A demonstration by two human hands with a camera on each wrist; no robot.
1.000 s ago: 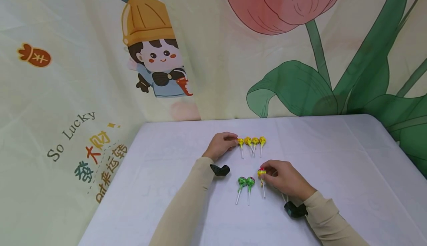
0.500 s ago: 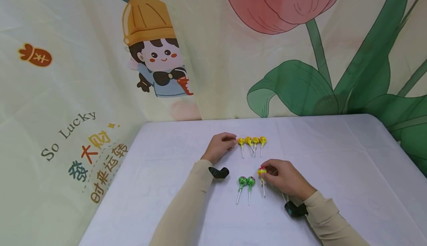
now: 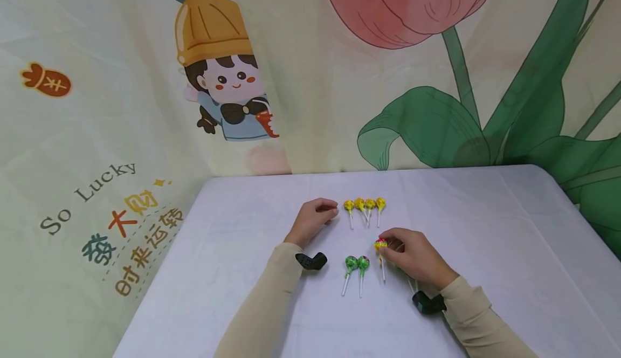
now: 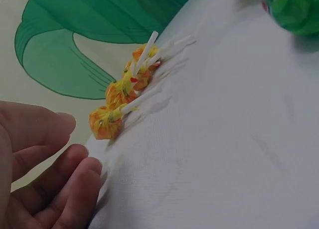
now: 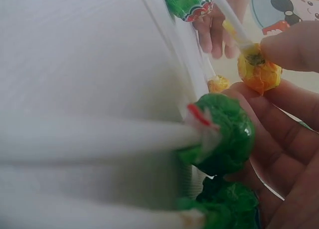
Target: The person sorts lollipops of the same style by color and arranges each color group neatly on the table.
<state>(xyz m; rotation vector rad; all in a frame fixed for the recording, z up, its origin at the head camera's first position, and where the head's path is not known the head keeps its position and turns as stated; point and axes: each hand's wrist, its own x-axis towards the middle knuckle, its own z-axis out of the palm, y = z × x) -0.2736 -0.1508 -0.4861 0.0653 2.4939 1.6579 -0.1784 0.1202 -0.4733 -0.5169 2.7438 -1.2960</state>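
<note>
A row of several yellow-wrapped lollipops point(image 3: 359, 204) lies on the white table, sticks toward me. Just left of the row is my left hand point(image 3: 309, 222), a small gap from the nearest lollipop; its fingers are loosely bent around nothing, as the left wrist view confirms. My right hand point(image 3: 418, 256) pinches a yellow lollipop with a red top point(image 3: 380, 244) between thumb and fingers, its white stick pointing down toward me. Left of it, two green lollipops point(image 3: 357, 263) lie side by side. Under the right hand, two more green lollipops point(image 5: 222, 134) appear in the right wrist view, largely hidden from the head view.
The table point(image 3: 509, 228) has a white cloth, its far edge against a printed curtain point(image 3: 310, 77) with a tulip and a cartoon figure. Dark wrist cameras sit on both wrists, the right one point(image 3: 429, 303) close above the table.
My left hand has drawn back leftward from the end of the yellow row, opening a gap. The right hand keeps its pinch on the yellow lollipop, almost unmoved.
</note>
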